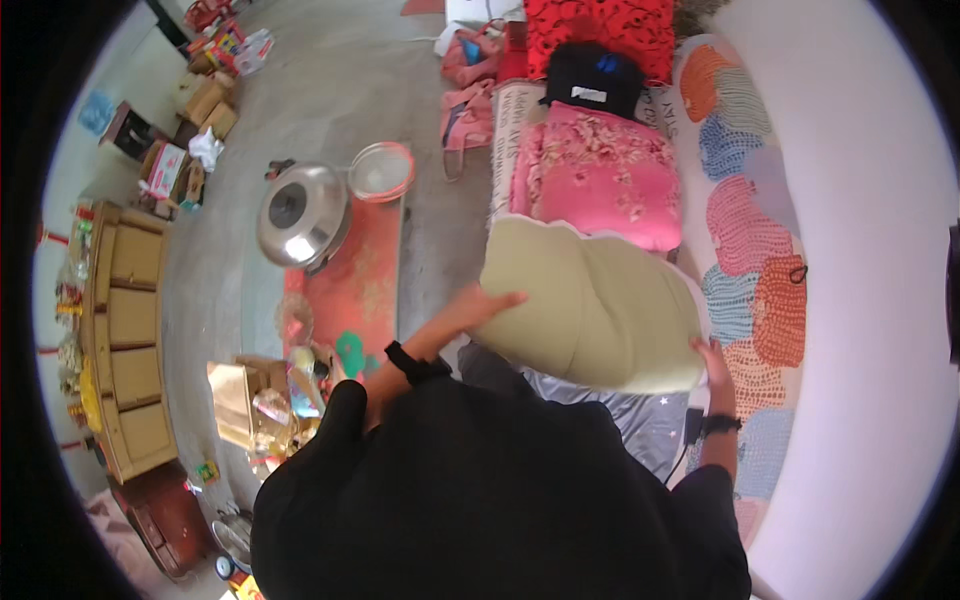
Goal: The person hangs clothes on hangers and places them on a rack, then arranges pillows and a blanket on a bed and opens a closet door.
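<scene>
A folded olive-green quilt (pixel 590 300) with a pale scalloped edge is held across the bed in front of me. My left hand (pixel 488 308) grips its left end, slightly blurred, with the thumb on top and the other fingers mostly hidden. At the opposite end, my right hand (pixel 712 365) closes on the lower right edge; its fingers are partly covered by the fabric. Just beyond the quilt lies a folded pink floral quilt (pixel 625 195). A grey star-patterned sheet (pixel 650 415) shows beneath the green one, nearer to me.
A black cloth item (pixel 595 80) and red patterned bedding (pixel 600 25) lie at the bed's far end. Colourful panels (pixel 745 225) line the right wall. Left are a red-topped table (pixel 350 275), a lidded metal pot (pixel 305 215), a mesh basket (pixel 380 172) and a cardboard box (pixel 232 405).
</scene>
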### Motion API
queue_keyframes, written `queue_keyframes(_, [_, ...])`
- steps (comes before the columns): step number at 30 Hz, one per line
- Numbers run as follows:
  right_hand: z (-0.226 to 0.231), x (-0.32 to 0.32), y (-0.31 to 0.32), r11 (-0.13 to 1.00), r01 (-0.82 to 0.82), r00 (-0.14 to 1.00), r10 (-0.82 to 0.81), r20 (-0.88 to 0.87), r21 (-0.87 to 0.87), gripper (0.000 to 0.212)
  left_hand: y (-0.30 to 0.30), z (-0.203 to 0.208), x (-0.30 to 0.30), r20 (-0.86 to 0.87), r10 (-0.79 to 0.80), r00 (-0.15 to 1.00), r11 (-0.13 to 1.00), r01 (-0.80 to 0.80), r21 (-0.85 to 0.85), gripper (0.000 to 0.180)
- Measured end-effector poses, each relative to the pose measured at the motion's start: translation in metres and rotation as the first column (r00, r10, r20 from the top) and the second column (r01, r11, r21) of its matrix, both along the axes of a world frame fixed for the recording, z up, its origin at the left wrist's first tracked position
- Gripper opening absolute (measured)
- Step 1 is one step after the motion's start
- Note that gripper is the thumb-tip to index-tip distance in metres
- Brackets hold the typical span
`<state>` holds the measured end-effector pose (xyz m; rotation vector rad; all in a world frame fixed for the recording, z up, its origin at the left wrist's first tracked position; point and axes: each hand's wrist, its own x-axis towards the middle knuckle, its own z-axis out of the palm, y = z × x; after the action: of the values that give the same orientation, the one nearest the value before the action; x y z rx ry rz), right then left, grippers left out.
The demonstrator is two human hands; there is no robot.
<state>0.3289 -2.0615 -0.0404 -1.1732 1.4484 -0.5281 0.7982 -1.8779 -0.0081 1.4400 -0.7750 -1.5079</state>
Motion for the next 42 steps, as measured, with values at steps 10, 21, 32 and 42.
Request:
queue_keyframes(10, [0.070, 0.065, -0.329, 0.921, -0.163, 0.949, 0.048, -0.313, -0.355, 0.054, -0.301, 0.014, 0.064, 0.189, -0.076, 0.979, 0.982, 0.107, -0.158, 0.056])
queue_keyframes(21, [-0.194, 0.106, -0.235, 0.942, -0.195, 0.934, 0.264, -0.241, 0.273, 0.019, -0.393, -0.307, 0.101, 0.177, -0.516, 0.838, 0.826, 0.431, 0.364, 0.021])
queue_keyframes(32, [-0.270, 0.240, 0.135, 0.753, 0.501, 0.841, -0.540, -0.034, 0.426, 0.026, -0.410, -0.342, -0.094, 0.317, -0.875, -0.365, -0.166, 0.842, 0.514, 0.086])
queue_keyframes(42, [-0.368, 0.382, 0.107, -0.099, 0.550, -0.014, -0.994, -0.109, 0.829, 0.026, -0.352, -0.428, -0.186, 0.555, -0.831, 0.039, 0.190, 0.958, 0.217, 0.137])
